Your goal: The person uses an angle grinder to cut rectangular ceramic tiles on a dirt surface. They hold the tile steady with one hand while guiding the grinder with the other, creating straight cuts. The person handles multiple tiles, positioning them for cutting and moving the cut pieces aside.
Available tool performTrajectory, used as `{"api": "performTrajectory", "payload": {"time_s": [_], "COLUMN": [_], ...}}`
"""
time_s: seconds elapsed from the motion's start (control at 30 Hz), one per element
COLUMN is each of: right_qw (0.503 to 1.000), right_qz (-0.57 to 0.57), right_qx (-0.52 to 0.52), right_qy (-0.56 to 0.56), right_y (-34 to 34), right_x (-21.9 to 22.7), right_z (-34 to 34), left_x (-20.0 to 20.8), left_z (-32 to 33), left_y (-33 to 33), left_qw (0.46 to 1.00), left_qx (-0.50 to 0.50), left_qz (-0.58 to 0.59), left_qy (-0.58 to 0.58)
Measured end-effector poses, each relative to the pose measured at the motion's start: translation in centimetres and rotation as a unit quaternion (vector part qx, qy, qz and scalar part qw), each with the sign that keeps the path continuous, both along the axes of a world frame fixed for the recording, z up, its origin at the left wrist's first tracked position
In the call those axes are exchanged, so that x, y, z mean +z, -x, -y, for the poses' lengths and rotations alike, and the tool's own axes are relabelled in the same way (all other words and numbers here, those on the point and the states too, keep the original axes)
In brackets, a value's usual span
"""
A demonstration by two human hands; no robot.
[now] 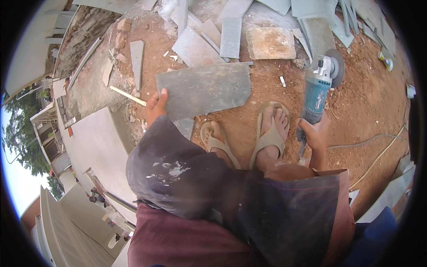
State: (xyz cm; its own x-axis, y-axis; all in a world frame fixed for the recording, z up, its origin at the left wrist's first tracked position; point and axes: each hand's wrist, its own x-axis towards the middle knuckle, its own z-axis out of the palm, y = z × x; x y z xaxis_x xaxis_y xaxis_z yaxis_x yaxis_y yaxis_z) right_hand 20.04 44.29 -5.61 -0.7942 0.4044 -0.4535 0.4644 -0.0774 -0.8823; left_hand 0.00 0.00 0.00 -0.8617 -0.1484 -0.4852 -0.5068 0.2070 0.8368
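Left hand: my left hand [156,106] grips the left end of a grey slate slab [205,89]; the thumb lies on the slab's top face and the rest of the fingers curl under its edge, hidden from view.
Slate slab: a flat, dark grey, roughly rectangular piece, held out in front of my knees above the red dirt ground [369,102], its long side running left to right, tilted slightly.
Right hand: my right hand [315,132] wraps around the rear body of a teal angle grinder [318,86], fingers closed tight about the grip.
Angle grinder: it points away from me, its round cutting disc [336,66] at the far end, to the right of the slab and apart from it. Its cord [373,141] trails off right across the dirt.
Feet: my two feet in tan flip-flops [268,133] stand on the dirt just below the slab, between both hands.
Clothing: dark, dust-stained shorts cover my knees in the lower half of the view.
Surroundings: more grey stone offcuts [231,38] and a tan stone block [270,43] lie scattered beyond the slab; a pale concrete ledge [95,142] runs along my left.
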Motion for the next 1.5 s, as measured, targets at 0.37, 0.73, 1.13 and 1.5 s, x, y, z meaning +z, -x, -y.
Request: {"api": "performTrajectory", "payload": {"time_s": [0.37, 0.73, 1.13, 1.5], "right_qw": [0.999, 1.000, 1.000, 0.999], "right_qz": [-0.017, -0.001, 0.013, -0.011], "right_qx": [-0.037, -0.021, -0.012, -0.033], "right_qy": [-0.005, -0.010, 0.006, 0.005], "right_y": [-0.9, -1.3, 0.0, -1.0], "right_x": [-0.1, -0.9, -0.4, -0.4], "right_z": [-0.1, -1.0, -0.6, -0.5], "left_x": [5.3, 11.4, 11.3, 20.9], "left_z": [-4.6, -6.6, -4.0, -9.5], "left_y": [-1.6, 2.6, 2.7, 7.7], "left_qw": [0.980, 0.499, 0.502, 0.400], "left_qx": [-0.160, -0.692, -0.658, -0.657], "left_qz": [-0.090, -0.475, -0.477, -0.542], "left_qy": [0.080, 0.215, 0.297, 0.338]}}
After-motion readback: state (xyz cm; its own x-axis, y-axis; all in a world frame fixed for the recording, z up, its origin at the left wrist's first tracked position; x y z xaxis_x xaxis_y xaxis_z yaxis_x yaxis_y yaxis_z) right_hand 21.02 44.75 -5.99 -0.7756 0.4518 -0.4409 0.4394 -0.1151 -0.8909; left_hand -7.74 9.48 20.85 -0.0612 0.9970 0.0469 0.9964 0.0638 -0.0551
